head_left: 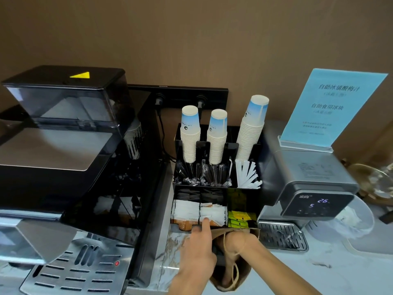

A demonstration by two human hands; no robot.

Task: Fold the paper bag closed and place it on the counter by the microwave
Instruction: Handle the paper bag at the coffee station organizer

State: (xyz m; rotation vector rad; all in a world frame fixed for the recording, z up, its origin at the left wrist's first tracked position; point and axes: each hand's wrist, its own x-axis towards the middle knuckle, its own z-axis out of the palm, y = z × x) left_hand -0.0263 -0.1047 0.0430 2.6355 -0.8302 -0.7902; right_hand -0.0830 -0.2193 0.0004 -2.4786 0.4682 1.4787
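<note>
While both hands (198,241) grip the paper bag (229,262), a condiment organizer (217,188) crowds ahead.

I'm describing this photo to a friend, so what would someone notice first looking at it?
Probably the three stacks of white-and-blue paper cups standing upside down in the black organizer at centre, and the light blue sign propped on the water dispenser to the right. At the bottom, the left hand and right hand work a brown paper bag on the marbled counter.
</note>
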